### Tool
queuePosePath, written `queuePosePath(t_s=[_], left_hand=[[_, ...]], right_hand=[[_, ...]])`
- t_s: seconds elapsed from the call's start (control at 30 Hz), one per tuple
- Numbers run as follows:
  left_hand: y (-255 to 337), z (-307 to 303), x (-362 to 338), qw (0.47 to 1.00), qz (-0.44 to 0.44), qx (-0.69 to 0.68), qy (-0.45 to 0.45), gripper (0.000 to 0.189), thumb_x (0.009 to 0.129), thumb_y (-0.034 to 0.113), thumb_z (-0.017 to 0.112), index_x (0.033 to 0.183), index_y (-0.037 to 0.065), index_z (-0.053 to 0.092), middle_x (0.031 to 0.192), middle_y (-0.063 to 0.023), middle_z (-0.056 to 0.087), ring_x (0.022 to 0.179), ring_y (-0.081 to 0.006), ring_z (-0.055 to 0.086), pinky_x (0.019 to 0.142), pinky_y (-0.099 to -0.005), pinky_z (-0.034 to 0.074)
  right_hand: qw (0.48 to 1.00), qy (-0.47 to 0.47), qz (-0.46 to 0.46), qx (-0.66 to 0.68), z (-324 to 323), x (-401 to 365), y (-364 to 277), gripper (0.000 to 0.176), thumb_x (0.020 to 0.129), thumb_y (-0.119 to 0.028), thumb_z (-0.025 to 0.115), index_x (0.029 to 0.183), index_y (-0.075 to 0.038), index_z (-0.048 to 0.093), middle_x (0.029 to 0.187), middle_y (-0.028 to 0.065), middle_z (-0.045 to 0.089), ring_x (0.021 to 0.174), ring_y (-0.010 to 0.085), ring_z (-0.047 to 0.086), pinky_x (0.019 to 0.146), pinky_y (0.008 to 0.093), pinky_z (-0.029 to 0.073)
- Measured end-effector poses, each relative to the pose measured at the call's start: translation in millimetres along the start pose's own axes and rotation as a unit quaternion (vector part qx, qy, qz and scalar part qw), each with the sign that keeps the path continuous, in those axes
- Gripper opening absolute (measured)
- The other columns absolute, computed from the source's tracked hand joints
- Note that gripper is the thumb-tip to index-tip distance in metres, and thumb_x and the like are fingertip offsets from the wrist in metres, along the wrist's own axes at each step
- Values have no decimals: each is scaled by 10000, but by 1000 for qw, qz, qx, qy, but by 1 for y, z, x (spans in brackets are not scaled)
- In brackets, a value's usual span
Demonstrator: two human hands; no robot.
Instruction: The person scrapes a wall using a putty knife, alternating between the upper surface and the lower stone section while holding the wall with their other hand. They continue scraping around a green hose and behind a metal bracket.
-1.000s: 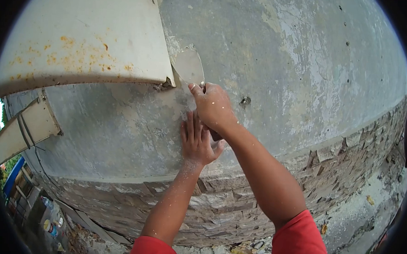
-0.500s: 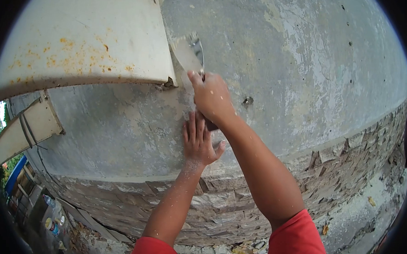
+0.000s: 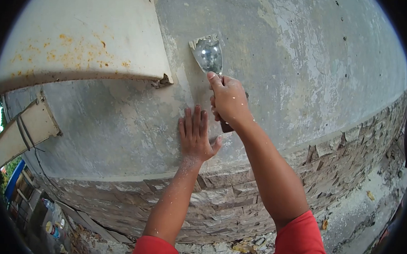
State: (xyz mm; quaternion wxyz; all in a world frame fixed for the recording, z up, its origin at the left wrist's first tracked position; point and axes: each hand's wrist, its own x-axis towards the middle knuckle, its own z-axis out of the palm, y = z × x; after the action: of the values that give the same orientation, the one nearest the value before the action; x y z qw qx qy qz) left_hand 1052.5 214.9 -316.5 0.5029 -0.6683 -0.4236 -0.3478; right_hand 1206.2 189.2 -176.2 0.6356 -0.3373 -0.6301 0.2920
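Note:
My right hand [image 3: 232,98] is wrapped round the dark handle of a scraper [image 3: 208,55]. Its shiny metal blade points up the wall, with pale flakes stuck along the front edge. Lower and to the left, my left hand [image 3: 196,138] lies flat against the grey wall [image 3: 135,133], fingers spread and pointing upward, holding nothing. Pale dust and specks cover both hands and forearms. Around the blade the wall is patchy, with worn paint.
A cream panel with rust stains [image 3: 94,36] juts out at upper left, its corner close to the scraper. Rough stone cladding [image 3: 218,205] runs along the wall's base. A smaller cream piece with a dark cable [image 3: 28,130] hangs at far left. Debris litters the ground [image 3: 339,233].
My right hand has moved right with the scraper, whose blade has turned to show its shiny face. The left hand stays flat on the wall, nearly in the same place.

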Motion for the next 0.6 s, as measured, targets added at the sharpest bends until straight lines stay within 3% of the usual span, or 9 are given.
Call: queuePosePath(t_s=[0.03, 0.13, 0.33, 0.5, 0.6], left_hand=[[0, 1, 2, 1000, -4, -3, 7, 788, 888, 502, 424, 1475, 10, 242, 1555, -200, 205, 1433, -421, 173, 1124, -591, 144], [0, 0, 1, 1000, -5, -9, 8, 784, 881, 483, 435, 1484, 25, 233, 1555, -196, 208, 1435, -419, 169, 1125, -592, 141], [-1, 1, 0, 1000, -4, -15, 6, 773, 889, 490, 413, 1484, 28, 238, 1551, -194, 220, 1437, -414, 168, 1128, -590, 137], [-1, 1, 1, 1000, -7, -9, 4, 763, 894, 492, 402, 1481, 30, 246, 1551, -187, 226, 1433, -415, 181, 1131, -585, 135], [-1, -2, 2, 1000, -4, -2, 1, 765, 898, 499, 394, 1483, 28, 241, 1551, -187, 227, 1433, -415, 181, 1134, -582, 128]], right_hand=[[997, -32, 49, 54, -9, -2, -10, 466, 968, -396, 499, 829, 44, 562, 570, 65, 526, 443, 184, 544, 423, 336, 465], [992, -62, 48, 94, -15, 41, -60, 436, 966, -390, 518, 863, 31, 553, 574, 48, 496, 457, 163, 531, 425, 328, 460], [992, -75, 56, 85, -23, 25, -50, 408, 968, -376, 520, 844, 12, 535, 603, 58, 508, 444, 163, 513, 419, 333, 453], [987, -74, 72, 124, -5, 62, -96, 420, 975, -376, 510, 790, 1, 516, 598, 58, 499, 443, 170, 510, 416, 349, 451], [992, -94, 56, 63, 1, 47, -89, 460, 978, -393, 501, 755, 8, 514, 605, 66, 507, 451, 182, 522, 420, 348, 457]])
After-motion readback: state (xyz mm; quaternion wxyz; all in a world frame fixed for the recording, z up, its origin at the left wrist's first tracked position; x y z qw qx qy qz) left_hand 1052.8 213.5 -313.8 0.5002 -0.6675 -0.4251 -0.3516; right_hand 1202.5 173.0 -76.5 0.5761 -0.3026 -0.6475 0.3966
